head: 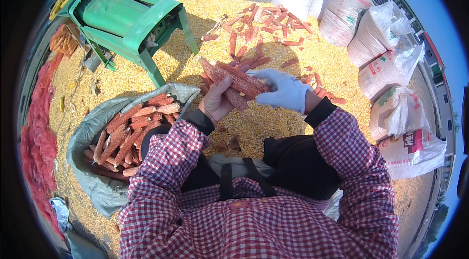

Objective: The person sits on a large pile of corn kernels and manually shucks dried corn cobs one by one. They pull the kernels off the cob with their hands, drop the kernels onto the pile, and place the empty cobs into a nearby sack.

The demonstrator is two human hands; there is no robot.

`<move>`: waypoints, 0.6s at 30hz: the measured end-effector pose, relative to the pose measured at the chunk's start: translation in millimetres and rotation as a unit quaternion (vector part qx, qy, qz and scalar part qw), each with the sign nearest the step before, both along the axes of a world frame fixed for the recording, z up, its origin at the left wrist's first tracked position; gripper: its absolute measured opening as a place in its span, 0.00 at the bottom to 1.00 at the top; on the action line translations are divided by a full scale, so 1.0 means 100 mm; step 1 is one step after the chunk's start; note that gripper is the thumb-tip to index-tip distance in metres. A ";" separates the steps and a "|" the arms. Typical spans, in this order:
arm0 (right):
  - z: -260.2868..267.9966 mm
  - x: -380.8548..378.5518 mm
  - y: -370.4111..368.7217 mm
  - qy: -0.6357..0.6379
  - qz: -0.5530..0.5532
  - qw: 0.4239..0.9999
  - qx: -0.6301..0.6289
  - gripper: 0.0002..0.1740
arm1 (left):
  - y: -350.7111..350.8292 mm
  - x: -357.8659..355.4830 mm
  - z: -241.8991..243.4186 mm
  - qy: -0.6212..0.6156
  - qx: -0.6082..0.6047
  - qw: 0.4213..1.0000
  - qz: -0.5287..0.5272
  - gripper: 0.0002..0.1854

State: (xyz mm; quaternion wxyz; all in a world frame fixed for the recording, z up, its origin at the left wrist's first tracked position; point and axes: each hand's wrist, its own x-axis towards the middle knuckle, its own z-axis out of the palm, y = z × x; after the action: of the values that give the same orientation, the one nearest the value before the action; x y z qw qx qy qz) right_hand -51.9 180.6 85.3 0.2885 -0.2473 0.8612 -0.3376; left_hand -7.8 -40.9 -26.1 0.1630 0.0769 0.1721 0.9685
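Note:
My bare left hand holds several reddish shelled corn cobs in a bundle, its thumb across the top. My right hand, in a white knit glove, closes around the right ends of these cobs; part of its fingers is hidden behind them. Below both hands spread loose yellow corn kernels. At my left knee a grey-green woven sack lies with its mouth wide, filled with bare cobs. Just beyond my hands, more cobs lie on the kernels.
A green metal corn sheller stands on legs at the far left. Scattered cobs lie ahead. Full white woven sacks curve along the back and right. Red netting lines the left edge, near a heap of unshelled ears.

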 end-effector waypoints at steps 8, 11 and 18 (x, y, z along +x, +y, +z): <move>-0.01 -0.01 -0.03 0.115 -0.023 0.992 -0.044 0.40 | -0.66 0.11 0.57 0.041 -0.344 0.905 0.248 0.21; -0.12 -0.21 0.24 0.100 -0.062 0.990 -0.074 0.36 | -1.38 0.58 0.88 0.105 -0.623 0.704 0.325 0.24; -0.04 -0.16 0.14 0.041 -0.100 0.991 -0.081 0.33 | -2.95 1.82 0.13 0.012 -0.961 0.204 0.185 0.32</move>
State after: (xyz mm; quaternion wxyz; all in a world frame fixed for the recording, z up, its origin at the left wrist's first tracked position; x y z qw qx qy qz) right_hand -67.5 195.0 80.9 0.1964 -0.1960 0.8627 -0.4229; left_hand 174.7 -335.7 -13.1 -0.0746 -0.1610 0.9822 0.0613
